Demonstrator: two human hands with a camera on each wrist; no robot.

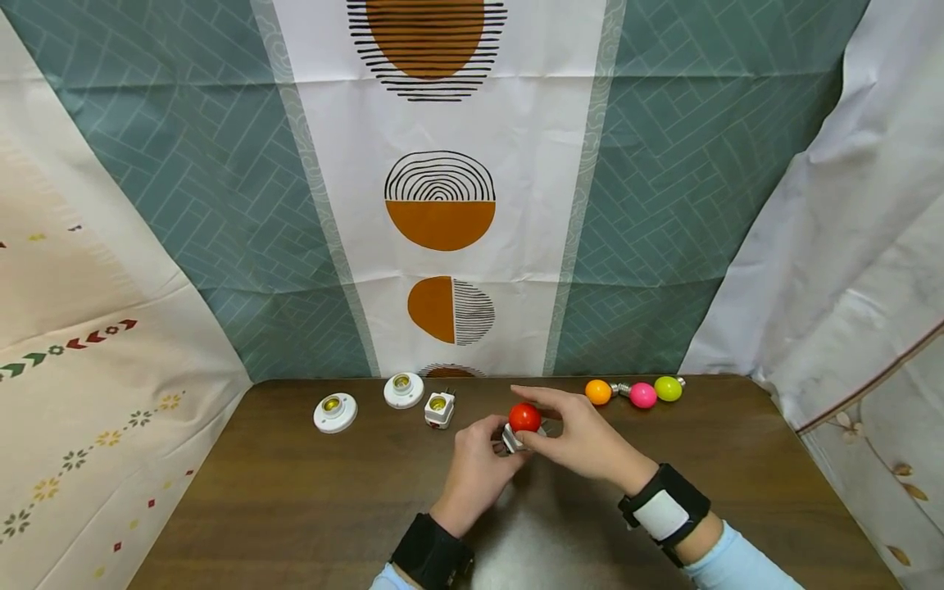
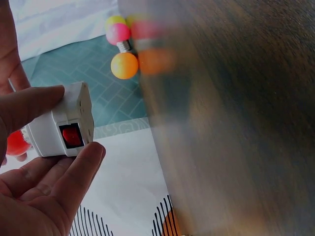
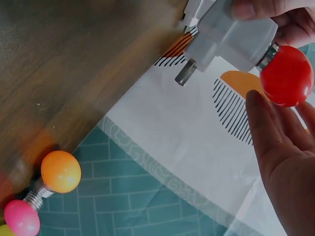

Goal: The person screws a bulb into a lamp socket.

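My left hand (image 1: 483,463) grips a white plug-in lamp socket (image 2: 54,125) with a red rocker switch, thumb on one side and fingers on the other. A metal plug pin (image 3: 186,73) sticks out of the socket. A red round bulb (image 3: 286,76) sits in the socket's mouth, with some of its metal base showing. My right hand (image 1: 578,430) is around the red bulb, its fingers fairly straight and spread. In the head view, the index finger reaches past the bulb with a gap, and the thumb lies at its near side; exact contact is unclear.
Orange (image 1: 598,392), pink (image 1: 643,396) and lime-green (image 1: 668,388) bulbs lie along the table's back right edge. Two round white lamp holders (image 1: 335,413) and another white plug-in socket (image 1: 439,409) stand at the back left. Patterned cloth (image 1: 442,311) hangs behind the brown table (image 1: 317,508).
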